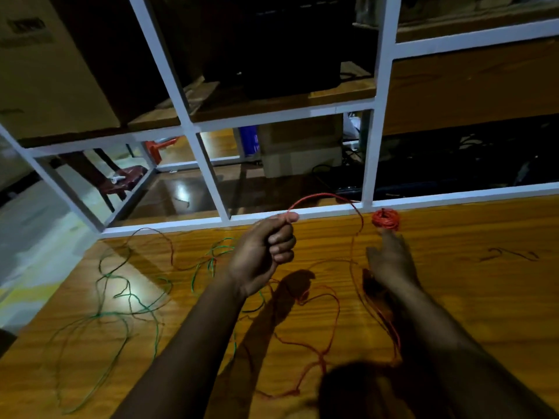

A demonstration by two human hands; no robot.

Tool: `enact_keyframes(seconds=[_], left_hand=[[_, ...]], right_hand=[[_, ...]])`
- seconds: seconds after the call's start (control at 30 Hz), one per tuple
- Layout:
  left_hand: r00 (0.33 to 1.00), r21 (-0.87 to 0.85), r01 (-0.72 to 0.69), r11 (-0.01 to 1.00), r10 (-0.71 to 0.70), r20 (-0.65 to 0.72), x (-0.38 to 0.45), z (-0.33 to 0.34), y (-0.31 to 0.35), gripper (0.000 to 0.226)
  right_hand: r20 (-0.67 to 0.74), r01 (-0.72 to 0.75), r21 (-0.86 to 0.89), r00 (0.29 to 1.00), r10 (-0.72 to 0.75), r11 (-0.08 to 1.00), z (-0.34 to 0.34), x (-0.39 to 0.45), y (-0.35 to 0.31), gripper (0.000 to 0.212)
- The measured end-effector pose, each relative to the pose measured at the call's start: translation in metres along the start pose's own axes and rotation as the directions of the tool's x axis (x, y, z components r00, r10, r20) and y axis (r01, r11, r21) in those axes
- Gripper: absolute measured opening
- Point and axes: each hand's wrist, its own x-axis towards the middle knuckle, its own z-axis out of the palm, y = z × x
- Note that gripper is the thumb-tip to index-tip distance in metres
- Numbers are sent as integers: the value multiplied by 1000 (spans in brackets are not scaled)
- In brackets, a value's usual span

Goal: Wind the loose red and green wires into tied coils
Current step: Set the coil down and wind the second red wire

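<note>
A loose red wire [325,195] arcs up from my left hand [263,252], which is closed in a fist on it above the wooden table [472,285]. More of that red wire lies in loops on the table in front of me. A small wound red coil [385,219] sits near the table's far edge. My right hand [390,261] is just below that coil, fingers spread, one fingertip close to it; whether it touches is unclear. A loose green wire [127,309] sprawls in tangled loops across the left part of the table.
White metal shelf frames [208,173] stand directly behind the table's far edge. Cardboard boxes [299,146] and dark equipment sit on the shelves. A dark red stool [127,176] is on the floor at the left. Dark marks [508,254] lie on the table's right side.
</note>
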Motion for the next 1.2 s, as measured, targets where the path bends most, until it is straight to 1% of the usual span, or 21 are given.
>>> enact_keyframes(seconds=[0.03,0.07,0.1,0.17,0.2,0.23,0.27,0.33,0.4,0.5,0.57,0.6,0.63,0.7,0.77,0.83,0.93,1.0,1.1,1.13,1.2], left_hand=[[1000,77,26,997,-25,-15,2,1,-3,25],[998,150,57,987,-52,-33,4,1,-5,26],[995,211,89,973,-78,-58,5,2,-7,27],[987,298,147,943,-119,-109,8,1,-10,28],[984,329,167,930,-134,-120,8,2,-9,29],[982,347,181,920,-149,-119,7,4,-9,29],[981,343,193,920,-169,-99,7,6,-8,29],[976,289,216,933,-214,-40,5,8,-5,27],[961,224,265,938,-276,18,4,6,-2,26],[918,139,353,925,-371,140,3,-4,-1,25],[891,31,390,920,-386,238,4,-12,2,21],[885,3,393,919,-379,270,5,-15,4,19],[885,9,385,923,-372,280,6,-18,4,18],[894,74,353,933,-360,268,8,-19,3,18],[901,134,322,937,-347,259,7,-18,-1,19],[899,158,314,936,-347,267,6,-19,-5,19],[888,145,307,941,-338,313,2,-21,-4,20],[875,103,304,947,-320,364,-1,-22,0,23],[869,-87,307,948,-242,433,-3,-24,9,27],[879,-131,292,947,-212,428,-3,-24,12,27],[915,-128,224,966,-163,370,-3,-23,14,26]], right_hand=[[-66,96,31,993,-94,995,-1,-9,-13,45],[-142,208,43,969,-200,977,-1,-18,-26,46],[-226,305,33,930,-290,952,-3,-28,-38,47],[-368,434,-4,837,-405,901,-4,-41,-57,48],[-375,483,-9,810,-451,876,-4,-45,-64,48],[-329,526,6,804,-495,851,-4,-48,-69,46],[-245,558,33,809,-535,829,-2,-50,-72,42],[-84,608,28,792,-604,793,3,-49,-72,30],[-30,639,-16,768,-639,769,5,-45,-69,24],[-17,630,3,777,-630,777,-1,-39,-67,27],[-41,612,-6,790,-611,791,-5,-35,-63,30],[-60,605,-23,794,-605,796,-7,-33,-62,30],[-72,598,-36,797,-599,800,-8,-31,-62,29],[-65,581,-35,810,-582,813,-9,-26,-61,23],[-70,565,13,823,-563,825,-12,-19,-60,20],[-128,525,37,846,-517,850,-18,-10,-56,19],[-234,442,-16,870,-433,897,-25,7,-49,22],[-287,382,-49,879,-380,923,-26,19,-42,28],[-377,307,-20,879,-292,951,-26,33,-26,32],[-385,307,-7,878,-285,952,-25,34,-22,33],[-345,334,10,886,-311,942,-21,34,-19,35]])
